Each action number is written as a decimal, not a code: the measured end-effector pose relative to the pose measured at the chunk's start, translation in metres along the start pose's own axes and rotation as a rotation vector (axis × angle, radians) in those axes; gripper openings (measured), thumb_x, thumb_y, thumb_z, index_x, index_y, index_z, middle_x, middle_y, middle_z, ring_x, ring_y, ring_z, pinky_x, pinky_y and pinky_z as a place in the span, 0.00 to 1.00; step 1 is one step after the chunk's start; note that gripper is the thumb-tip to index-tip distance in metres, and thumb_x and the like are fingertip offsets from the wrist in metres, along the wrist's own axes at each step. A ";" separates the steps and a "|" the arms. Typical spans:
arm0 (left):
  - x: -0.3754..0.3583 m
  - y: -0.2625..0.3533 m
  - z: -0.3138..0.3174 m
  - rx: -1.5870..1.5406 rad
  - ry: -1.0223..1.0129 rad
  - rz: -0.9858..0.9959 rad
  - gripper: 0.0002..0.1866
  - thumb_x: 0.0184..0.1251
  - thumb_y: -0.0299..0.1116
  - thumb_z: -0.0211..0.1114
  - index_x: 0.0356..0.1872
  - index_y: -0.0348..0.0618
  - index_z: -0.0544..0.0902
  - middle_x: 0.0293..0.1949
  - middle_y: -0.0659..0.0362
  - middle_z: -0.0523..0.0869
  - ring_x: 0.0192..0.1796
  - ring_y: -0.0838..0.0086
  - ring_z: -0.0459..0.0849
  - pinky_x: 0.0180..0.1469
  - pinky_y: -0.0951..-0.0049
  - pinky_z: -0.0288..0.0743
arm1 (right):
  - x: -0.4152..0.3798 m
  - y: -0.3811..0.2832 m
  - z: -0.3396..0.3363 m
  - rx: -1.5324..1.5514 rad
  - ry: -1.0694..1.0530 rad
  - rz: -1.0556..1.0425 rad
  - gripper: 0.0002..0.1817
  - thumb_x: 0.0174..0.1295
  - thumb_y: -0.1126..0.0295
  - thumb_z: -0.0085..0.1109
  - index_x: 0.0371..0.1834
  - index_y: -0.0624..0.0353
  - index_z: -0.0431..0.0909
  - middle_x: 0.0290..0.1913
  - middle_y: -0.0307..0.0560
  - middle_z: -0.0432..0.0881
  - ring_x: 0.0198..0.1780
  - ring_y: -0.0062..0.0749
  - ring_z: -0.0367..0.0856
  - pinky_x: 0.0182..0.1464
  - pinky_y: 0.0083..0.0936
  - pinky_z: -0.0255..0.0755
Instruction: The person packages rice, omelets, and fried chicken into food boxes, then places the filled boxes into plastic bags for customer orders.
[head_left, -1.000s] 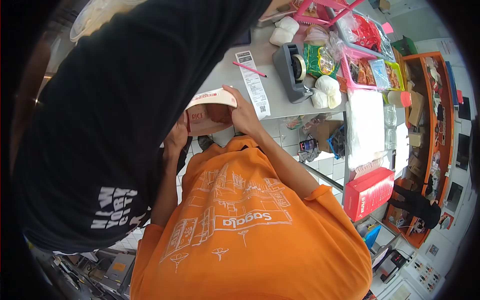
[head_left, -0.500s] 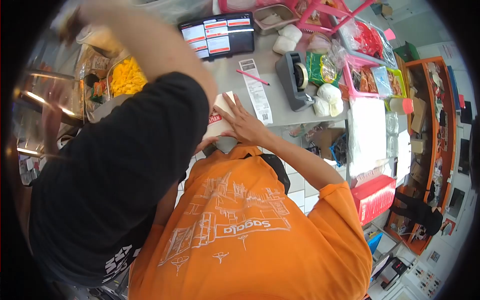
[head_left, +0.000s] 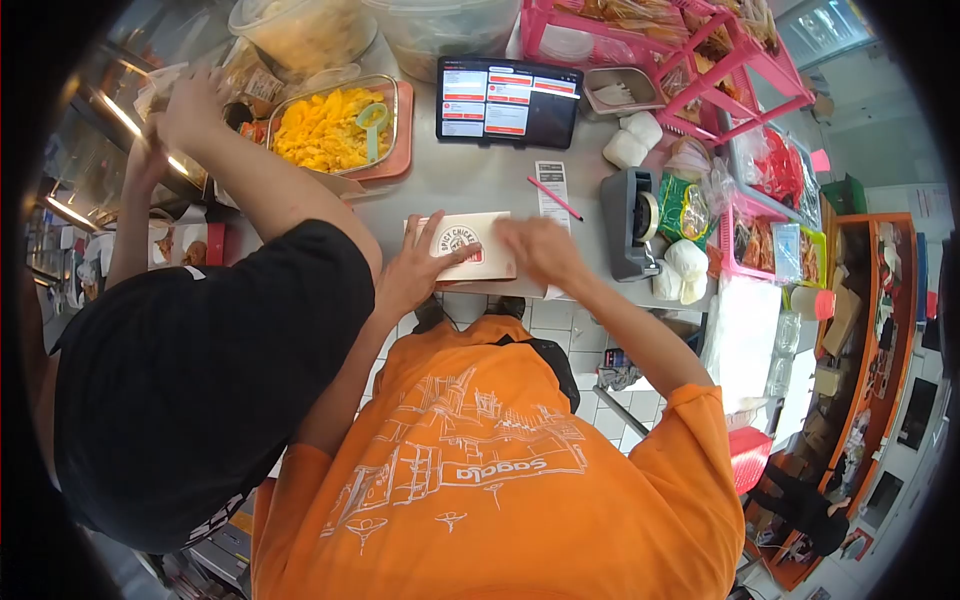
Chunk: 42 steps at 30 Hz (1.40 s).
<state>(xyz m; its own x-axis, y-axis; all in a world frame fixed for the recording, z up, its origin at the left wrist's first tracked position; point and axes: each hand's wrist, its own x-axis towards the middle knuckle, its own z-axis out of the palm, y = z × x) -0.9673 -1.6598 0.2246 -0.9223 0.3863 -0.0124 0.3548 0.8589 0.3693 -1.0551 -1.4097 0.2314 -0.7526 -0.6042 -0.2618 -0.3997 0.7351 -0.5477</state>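
A closed white box (head_left: 490, 262) with a round "SPICY CHICKEN" print sits at the counter's front edge. My left hand (head_left: 412, 275) rests on its left part, fingers spread over the lid. At the box's right end, my right hand (head_left: 545, 252) is smeared by motion, so its fingers cannot be made out. Behind that hand lies a paper receipt (head_left: 551, 185), with a pink pen (head_left: 555, 198) across it.
A co-worker in a black shirt (head_left: 215, 370) reaches across on my left. Further back are a tray of yellow food (head_left: 325, 130), a tablet (head_left: 508, 104) and pink baskets (head_left: 690, 60). A tape dispenser (head_left: 630, 225) and white wrapped bundles (head_left: 682, 272) stand right.
The co-worker's arm has moved left and down, uncovering the box and the yellow food. My right hand has shifted off the lid to the box's right end. The view has shifted.
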 end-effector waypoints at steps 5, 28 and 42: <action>0.000 0.007 0.004 0.088 -0.023 -0.067 0.37 0.59 0.25 0.68 0.69 0.77 0.78 0.76 0.45 0.59 0.74 0.36 0.58 0.65 0.46 0.79 | 0.112 0.044 -0.023 -0.294 0.773 0.072 0.27 0.70 0.54 0.57 0.66 0.58 0.75 0.51 0.58 0.76 0.53 0.52 0.73 0.52 0.46 0.67; 0.014 0.018 0.033 -0.070 0.310 -0.173 0.38 0.44 0.55 0.80 0.64 0.70 0.83 0.63 0.44 0.71 0.62 0.43 0.69 0.62 0.46 0.70 | 0.108 0.063 -0.020 -0.396 0.754 -0.056 0.25 0.65 0.56 0.63 0.59 0.60 0.80 0.47 0.51 0.73 0.53 0.47 0.69 0.53 0.45 0.60; 0.022 0.032 0.025 0.150 0.332 -0.148 0.39 0.46 0.58 0.80 0.65 0.65 0.82 0.64 0.44 0.70 0.67 0.43 0.67 0.59 0.43 0.70 | 0.100 0.065 0.005 -0.261 0.743 0.044 0.32 0.65 0.56 0.63 0.72 0.53 0.72 0.50 0.52 0.72 0.53 0.46 0.67 0.56 0.48 0.60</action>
<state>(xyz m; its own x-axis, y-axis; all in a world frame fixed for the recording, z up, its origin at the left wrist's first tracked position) -0.9723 -1.6150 0.2130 -0.9559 0.1454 0.2553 0.2096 0.9464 0.2458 -1.1536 -1.4245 0.1656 -0.8863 -0.2768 0.3713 -0.4023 0.8575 -0.3208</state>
